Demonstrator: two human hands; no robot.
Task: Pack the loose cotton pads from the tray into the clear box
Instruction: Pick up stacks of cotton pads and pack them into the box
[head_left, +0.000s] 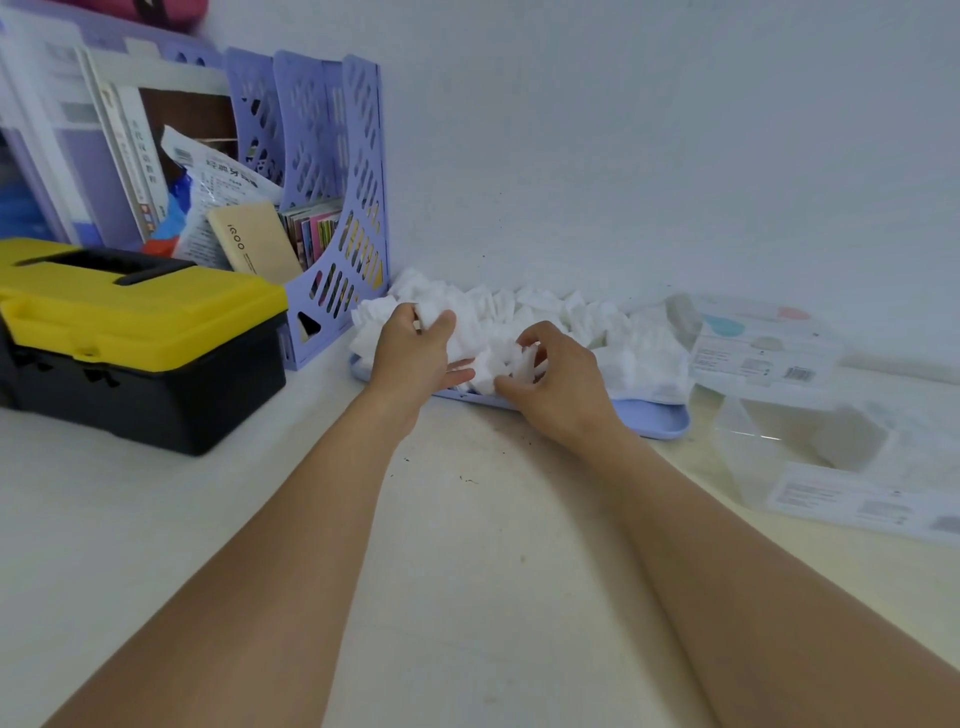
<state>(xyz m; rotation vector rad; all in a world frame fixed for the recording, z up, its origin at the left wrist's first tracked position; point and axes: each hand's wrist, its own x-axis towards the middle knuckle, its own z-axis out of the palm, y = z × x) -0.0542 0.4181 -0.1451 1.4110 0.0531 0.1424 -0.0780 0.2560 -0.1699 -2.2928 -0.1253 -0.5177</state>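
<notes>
A heap of white cotton pads fills a pale blue tray against the back wall. My left hand rests on the left part of the heap, with its fingers closed around a bunch of pads. My right hand is at the tray's front middle and grips a small stack of pads between thumb and fingers. The clear box stands open on the table to the right of the tray, and nothing shows inside it. Its clear lid with printed labels lies behind it, beside the tray.
A yellow and black toolbox stands at the left. Behind it a purple file rack holds books and packets. A white wall runs along the back. Bare cream tabletop lies in front of the tray.
</notes>
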